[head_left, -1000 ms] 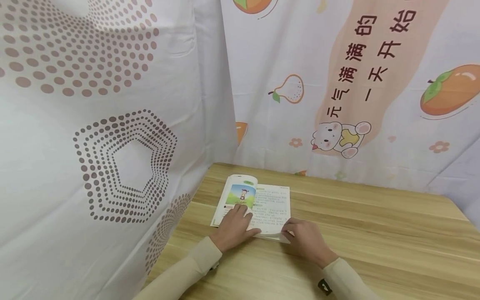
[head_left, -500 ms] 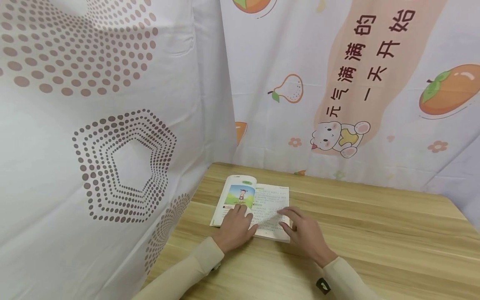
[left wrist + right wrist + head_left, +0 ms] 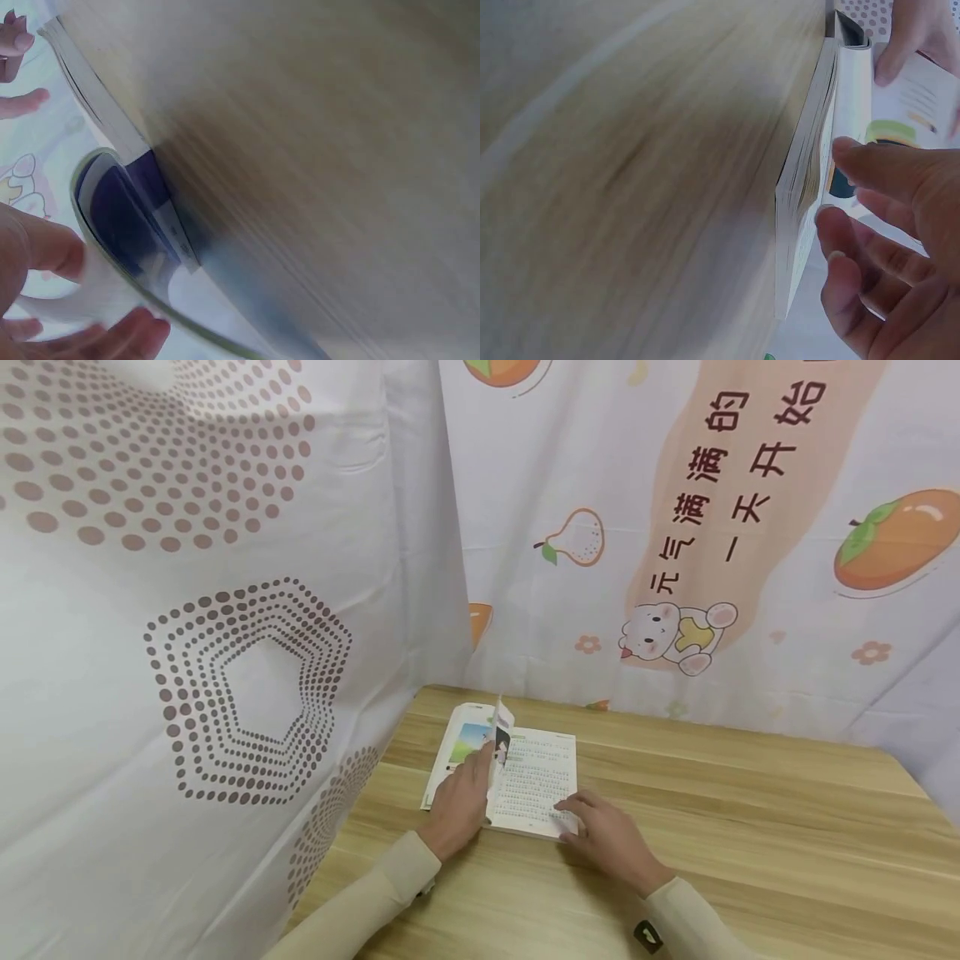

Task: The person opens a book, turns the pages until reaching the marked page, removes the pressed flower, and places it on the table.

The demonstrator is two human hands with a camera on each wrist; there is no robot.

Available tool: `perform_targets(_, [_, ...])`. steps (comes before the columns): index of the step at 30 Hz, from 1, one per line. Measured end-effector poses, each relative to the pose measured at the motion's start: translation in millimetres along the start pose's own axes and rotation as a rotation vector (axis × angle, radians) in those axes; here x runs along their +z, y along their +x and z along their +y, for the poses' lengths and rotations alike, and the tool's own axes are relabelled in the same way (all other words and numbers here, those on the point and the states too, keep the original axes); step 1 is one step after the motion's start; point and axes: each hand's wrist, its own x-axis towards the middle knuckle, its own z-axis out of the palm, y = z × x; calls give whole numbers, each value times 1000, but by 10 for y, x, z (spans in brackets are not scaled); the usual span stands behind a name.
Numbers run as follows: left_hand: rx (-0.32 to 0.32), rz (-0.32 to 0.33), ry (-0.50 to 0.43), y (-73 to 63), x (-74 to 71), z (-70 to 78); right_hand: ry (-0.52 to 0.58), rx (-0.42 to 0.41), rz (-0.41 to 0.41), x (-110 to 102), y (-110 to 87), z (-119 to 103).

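Observation:
An open book [image 3: 536,789] with a picture on its left page and printed text on the right lies on the table. One leaf [image 3: 503,735] stands nearly upright by the spine. Along its left side my left hand [image 3: 459,802] lies over the left page, fingers extended; the left wrist view shows thumb and fingers apart, near the curved leaves. At the book's lower right corner is my right hand [image 3: 611,843]. Its fingers are loosely bent in the right wrist view, beside the page edges [image 3: 806,180], with nothing visible between thumb and fingertips.
The wooden table [image 3: 750,827] extends to the right and in front of the book. A white dotted curtain [image 3: 262,693] hangs close on the left. Behind the table hangs a fruit-printed curtain [image 3: 570,610].
My right hand pinched the lower right page corner, then let go and stayed near it. A leaf has risen beside the spine, and my left hand has turned up against it.

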Motion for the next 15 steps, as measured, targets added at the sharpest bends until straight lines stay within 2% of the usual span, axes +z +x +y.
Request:
perform_targets(9, [57,-52,104,-17,1,-49,-30,-42,-28,36,-7,35])
perform_targets(15, [78,-84,151,-41,-3,-69,-115,-167,-19,44,-1,63])
